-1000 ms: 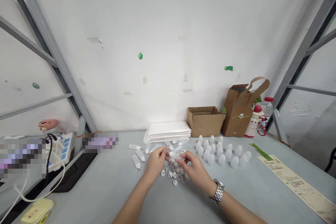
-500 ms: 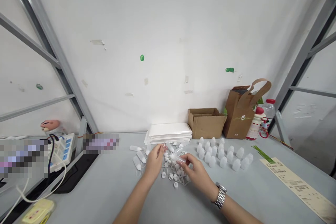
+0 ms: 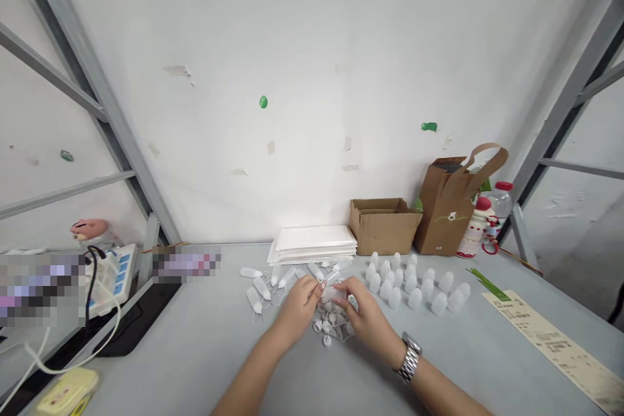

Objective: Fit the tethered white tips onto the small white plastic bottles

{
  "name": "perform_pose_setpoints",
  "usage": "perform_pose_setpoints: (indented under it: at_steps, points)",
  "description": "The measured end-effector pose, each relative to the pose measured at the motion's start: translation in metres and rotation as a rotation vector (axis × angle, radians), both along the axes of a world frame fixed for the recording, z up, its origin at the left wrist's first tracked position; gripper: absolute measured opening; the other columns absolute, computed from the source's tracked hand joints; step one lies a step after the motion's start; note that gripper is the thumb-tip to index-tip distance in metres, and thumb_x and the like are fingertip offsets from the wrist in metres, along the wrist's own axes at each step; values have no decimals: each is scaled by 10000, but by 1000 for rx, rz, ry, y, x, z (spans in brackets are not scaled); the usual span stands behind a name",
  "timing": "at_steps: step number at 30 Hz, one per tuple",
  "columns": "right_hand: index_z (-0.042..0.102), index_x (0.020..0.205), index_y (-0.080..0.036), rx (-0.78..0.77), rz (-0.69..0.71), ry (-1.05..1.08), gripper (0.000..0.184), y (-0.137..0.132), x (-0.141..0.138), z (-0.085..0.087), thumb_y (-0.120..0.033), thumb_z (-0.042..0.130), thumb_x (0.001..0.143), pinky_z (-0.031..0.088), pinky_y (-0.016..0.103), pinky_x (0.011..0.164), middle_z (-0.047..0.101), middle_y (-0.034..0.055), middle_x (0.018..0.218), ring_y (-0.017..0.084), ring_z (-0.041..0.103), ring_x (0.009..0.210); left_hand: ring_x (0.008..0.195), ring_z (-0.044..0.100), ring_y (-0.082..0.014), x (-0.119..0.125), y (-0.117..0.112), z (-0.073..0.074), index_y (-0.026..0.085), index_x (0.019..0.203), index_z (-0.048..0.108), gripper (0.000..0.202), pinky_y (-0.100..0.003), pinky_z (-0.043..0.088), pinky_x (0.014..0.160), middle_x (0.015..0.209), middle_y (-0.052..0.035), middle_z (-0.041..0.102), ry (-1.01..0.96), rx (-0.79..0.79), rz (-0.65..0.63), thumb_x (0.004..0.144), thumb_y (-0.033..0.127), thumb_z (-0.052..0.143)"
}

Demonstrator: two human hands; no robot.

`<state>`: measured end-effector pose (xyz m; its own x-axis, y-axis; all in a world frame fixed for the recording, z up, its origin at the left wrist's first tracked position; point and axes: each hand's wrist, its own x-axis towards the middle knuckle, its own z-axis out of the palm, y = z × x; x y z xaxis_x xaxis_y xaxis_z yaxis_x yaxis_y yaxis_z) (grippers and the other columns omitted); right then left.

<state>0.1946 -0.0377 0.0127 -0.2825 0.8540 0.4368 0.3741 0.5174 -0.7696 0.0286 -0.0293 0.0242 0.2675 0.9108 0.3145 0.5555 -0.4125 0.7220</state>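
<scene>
Over a pile of small white caps, both hands meet with fingertips close together. My right hand, with a metal watch at its wrist, grips a small translucent plastic bottle, partly hidden by the fingers. Beside it, my left hand is closed in a pinch at the bottle's left end; what it pinches is too small and covered to make out. Several slim bottles with thin loops, one a slim bottle, lie left of and behind the hands. To the right, several frosted bottles stand in loose rows.
Behind the pile sit a stack of white sheets, an open cardboard box and a brown paper bag. A printed paper strip lies at right. A power strip with cables and a yellow case are at left.
My left hand has moved right, up to the bottle in my right hand. The fingertips of both hands are now close together, and the bottle is more covered.
</scene>
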Motion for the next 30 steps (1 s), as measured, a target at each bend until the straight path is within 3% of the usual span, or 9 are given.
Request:
perform_pose_setpoints:
  at_steps: [2,6,12,17,21,27,30]
  points:
    - [559,976,-195,-4,5,-3,194,1,0,0,-290,447,850,427,315,787,587,53,904,182,543,853,695,481,-154,0,1,-2,195,610,451,376,-280,394,677,696,-9,480,-19,-1,11,882,365,254]
    - [564,1011,-201,-165,26,-1,284,3,1,-1,-346,350,894,465,299,679,620,27,766,164,574,695,728,484,-160,0,0,-2,195,644,473,352,-288,389,696,730,-15,497,-15,-8,0,880,360,271]
    - [558,1038,-209,-54,5,-7,237,3,0,-4,-315,455,853,443,330,810,616,57,978,186,562,880,717,487,-159,0,1,-6,194,631,499,381,-303,400,701,729,-18,500,-5,-39,33,881,363,266]
    - [579,1023,-201,-138,11,-8,281,2,-1,-5,-339,377,885,469,325,754,641,61,911,184,588,813,833,501,-166,0,3,-8,192,722,547,339,-313,409,772,871,-45,515,-52,-15,4,879,349,292]
    - [569,1019,-206,-51,4,0,229,3,0,-4,-313,462,847,443,339,815,618,62,975,194,561,893,866,501,-169,0,3,-8,192,697,542,354,-324,415,796,910,-51,506,-72,-11,24,880,353,286]
    - [568,1045,-188,-256,39,33,313,6,0,-4,-363,366,884,481,314,711,641,41,821,175,595,738,956,485,-190,0,4,-10,204,781,564,261,-358,395,871,958,-55,513,-79,45,53,861,334,351]
    - [582,981,-186,-190,17,-10,246,5,1,-4,-334,427,860,461,319,764,633,50,888,188,580,824,954,490,-192,-1,4,-12,202,736,575,292,-358,406,858,967,-57,516,-57,48,54,862,326,344]
